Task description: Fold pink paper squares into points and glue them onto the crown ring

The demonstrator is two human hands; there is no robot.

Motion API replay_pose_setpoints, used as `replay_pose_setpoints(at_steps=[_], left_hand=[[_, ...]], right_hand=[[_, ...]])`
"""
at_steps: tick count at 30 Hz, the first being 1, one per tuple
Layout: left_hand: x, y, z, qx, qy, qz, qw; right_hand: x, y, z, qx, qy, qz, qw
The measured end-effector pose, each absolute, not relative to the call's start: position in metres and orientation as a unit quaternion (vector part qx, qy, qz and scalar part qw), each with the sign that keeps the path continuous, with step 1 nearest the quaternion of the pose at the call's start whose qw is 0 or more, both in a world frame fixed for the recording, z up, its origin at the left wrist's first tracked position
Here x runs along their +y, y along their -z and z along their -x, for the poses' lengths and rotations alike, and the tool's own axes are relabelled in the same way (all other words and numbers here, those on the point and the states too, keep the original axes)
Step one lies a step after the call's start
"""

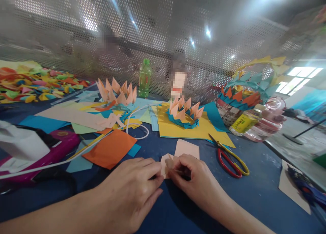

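My left hand point(132, 186) and my right hand point(193, 179) meet at the front of a blue table point(254, 190), fingers closed on a small folded piece of pale peach paper point(166, 163). Just behind it lies a flat peach paper square point(187, 148). Red and yellow scissors point(230, 156) lie to the right of my right hand. An orange paper square point(109, 149) lies to the left of my left hand.
Two spiky peach paper crowns point(115, 91) point(184, 112) stand further back among coloured sheets; the right one sits on yellow paper point(193, 128). A green bottle point(144, 78), a paper basket point(241, 94), a clear glue bottle point(257, 122), a pink tool point(56, 145) and a scrap pile point(33, 84) surround them.
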State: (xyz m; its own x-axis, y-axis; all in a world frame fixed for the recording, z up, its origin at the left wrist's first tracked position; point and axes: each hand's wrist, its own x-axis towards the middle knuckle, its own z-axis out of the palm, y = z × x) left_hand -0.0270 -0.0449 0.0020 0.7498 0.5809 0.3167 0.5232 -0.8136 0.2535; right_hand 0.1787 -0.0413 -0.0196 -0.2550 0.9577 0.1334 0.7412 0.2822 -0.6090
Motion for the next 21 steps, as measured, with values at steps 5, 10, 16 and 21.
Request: replay_pose_setpoints(at_steps=[5,10,16,21], left_hand=[[-0.044,0.001,0.027,0.305,-0.194,-0.930,0.065],[-0.045,0.002,0.028,0.307,-0.199,-0.928,0.074],[-0.044,0.000,0.028,0.310,-0.196,-0.928,0.070],[-0.044,0.002,0.029,0.303,-0.208,-0.928,0.062]], right_hand=[[-0.041,0.017,-0.182,-0.750,-0.237,0.566,0.250],[-0.040,0.015,-0.186,-0.730,-0.264,0.582,0.243],[-0.039,0.015,-0.190,-0.717,-0.280,0.583,0.258],[-0.040,0.013,-0.192,-0.724,-0.294,0.567,0.261]])
